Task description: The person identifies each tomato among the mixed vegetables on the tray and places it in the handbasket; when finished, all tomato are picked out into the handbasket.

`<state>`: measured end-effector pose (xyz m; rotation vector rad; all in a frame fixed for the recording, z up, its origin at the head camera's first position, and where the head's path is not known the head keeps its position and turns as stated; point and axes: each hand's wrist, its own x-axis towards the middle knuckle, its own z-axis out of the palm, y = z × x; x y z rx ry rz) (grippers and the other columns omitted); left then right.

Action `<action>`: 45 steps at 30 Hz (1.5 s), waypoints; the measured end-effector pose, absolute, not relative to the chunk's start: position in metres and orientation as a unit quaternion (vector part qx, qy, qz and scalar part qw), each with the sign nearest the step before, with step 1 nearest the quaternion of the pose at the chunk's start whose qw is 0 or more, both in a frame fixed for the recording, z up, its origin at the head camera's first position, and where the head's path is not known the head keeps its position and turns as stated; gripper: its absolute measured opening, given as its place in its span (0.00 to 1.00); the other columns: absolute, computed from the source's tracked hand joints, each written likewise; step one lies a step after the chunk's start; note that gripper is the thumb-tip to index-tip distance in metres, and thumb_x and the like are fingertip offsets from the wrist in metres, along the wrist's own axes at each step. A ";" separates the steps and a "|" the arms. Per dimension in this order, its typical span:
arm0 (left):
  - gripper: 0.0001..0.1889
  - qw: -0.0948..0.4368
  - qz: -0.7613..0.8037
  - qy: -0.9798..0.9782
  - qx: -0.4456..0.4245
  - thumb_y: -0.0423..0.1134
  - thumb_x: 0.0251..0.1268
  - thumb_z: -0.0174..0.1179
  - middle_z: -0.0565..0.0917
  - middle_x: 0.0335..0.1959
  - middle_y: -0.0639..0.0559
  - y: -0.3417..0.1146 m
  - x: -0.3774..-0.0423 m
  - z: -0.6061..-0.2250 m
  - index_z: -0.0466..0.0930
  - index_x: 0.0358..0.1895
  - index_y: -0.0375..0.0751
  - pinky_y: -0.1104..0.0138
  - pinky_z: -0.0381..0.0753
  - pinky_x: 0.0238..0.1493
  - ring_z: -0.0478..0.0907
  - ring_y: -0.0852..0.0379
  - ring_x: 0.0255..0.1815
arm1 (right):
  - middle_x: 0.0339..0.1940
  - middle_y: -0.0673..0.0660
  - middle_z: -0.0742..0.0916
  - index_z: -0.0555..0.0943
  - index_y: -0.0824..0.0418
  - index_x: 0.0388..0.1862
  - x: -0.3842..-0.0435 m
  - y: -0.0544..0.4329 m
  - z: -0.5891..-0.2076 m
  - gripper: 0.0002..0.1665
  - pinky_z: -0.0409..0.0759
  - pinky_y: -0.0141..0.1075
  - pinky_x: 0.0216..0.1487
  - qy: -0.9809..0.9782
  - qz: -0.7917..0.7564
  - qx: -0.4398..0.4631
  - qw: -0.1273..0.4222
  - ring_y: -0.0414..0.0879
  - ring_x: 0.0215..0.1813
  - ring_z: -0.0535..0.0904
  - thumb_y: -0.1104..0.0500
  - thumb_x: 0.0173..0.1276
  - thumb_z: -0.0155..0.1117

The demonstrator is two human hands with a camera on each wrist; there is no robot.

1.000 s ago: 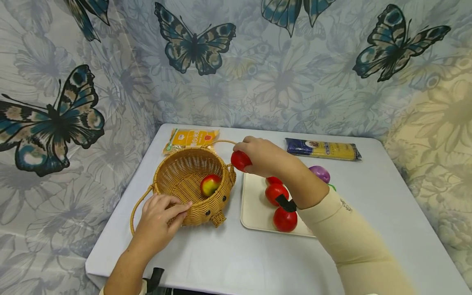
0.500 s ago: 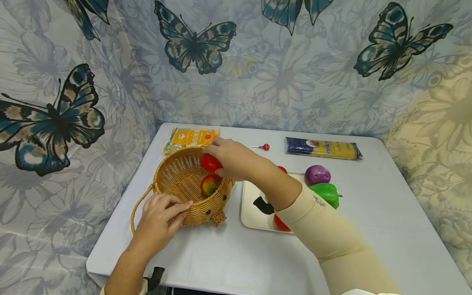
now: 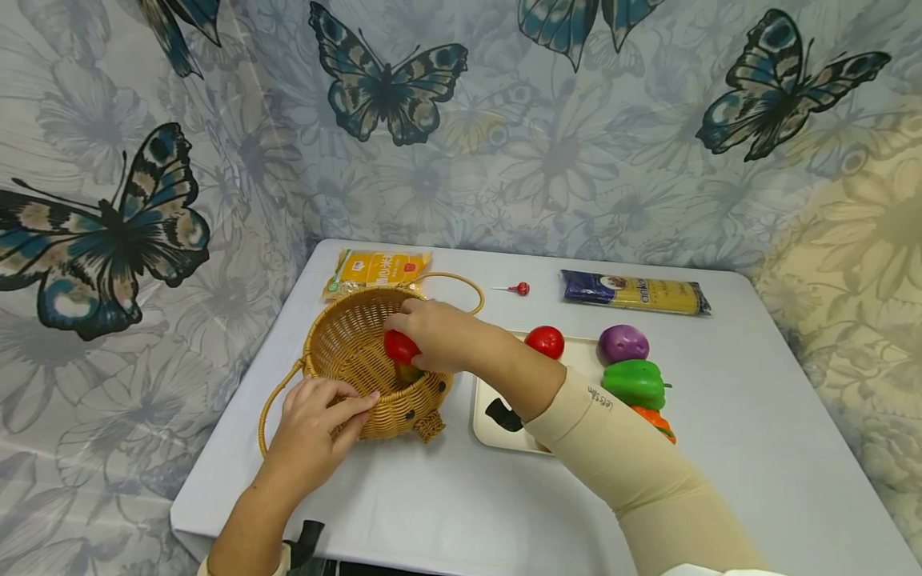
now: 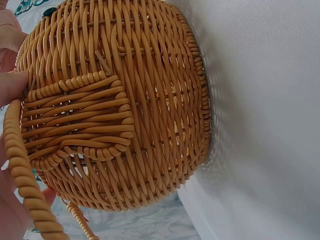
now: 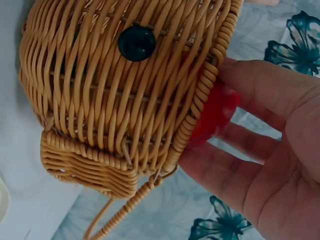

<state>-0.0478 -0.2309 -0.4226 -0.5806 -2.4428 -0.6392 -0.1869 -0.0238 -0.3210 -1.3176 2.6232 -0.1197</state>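
My left hand (image 3: 315, 428) gripped the basket (image 3: 389, 418); ahead and right of it, my right hand (image 3: 441, 338) pinched a tomato (image 3: 399, 346) partly inside, perhaps touching the fruit (image 3: 408, 374) there. The step seemed to be placing; the next move called for soft release.

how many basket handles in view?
2. One handle slopes down beside the left hand; the other handle arches at the far right rim, beyond the right hand. Hands may hide parts of both.
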 end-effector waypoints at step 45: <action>0.17 0.258 -0.247 -0.911 -0.207 0.32 0.52 0.76 0.83 0.41 0.54 -0.229 -0.047 -0.423 0.92 0.47 0.52 0.37 0.65 0.64 0.76 0.48 0.48 | 0.68 0.65 0.76 0.73 0.56 0.73 -0.247 0.140 -0.379 0.35 0.78 0.58 0.65 0.956 -0.082 -0.200 0.199 0.60 0.64 0.77 0.55 0.69 0.71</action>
